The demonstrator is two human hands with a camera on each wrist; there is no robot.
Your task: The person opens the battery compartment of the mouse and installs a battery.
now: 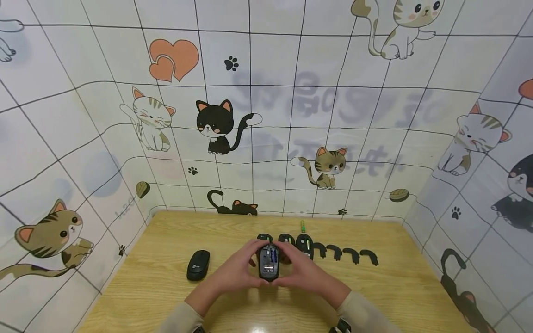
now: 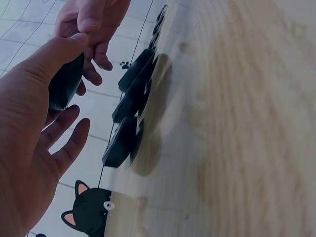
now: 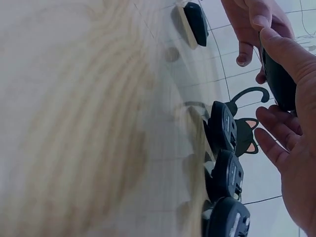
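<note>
Both hands hold one black computer mouse (image 1: 269, 266) above the table, its underside and battery bay facing up in the head view. Fingers and thumb of the left hand (image 1: 237, 272) pinch it from the left; the right hand (image 1: 303, 273) pinches it from the right. A dark battery lies in the bay. From the wrist views, the mouse (image 2: 67, 84) sits between thumbs and fingertips, clear of the table. Behind the hands, several other black mice (image 1: 305, 244) lie bottom up in a row, partly hidden by the fingers.
A black mouse (image 1: 198, 265) stands right side up at the left. Several curved black covers (image 1: 351, 255) lie in a row at the right. Near the back edge is a small green-yellow battery (image 1: 302, 226). A wall with cat pictures borders the wooden table (image 1: 399, 296).
</note>
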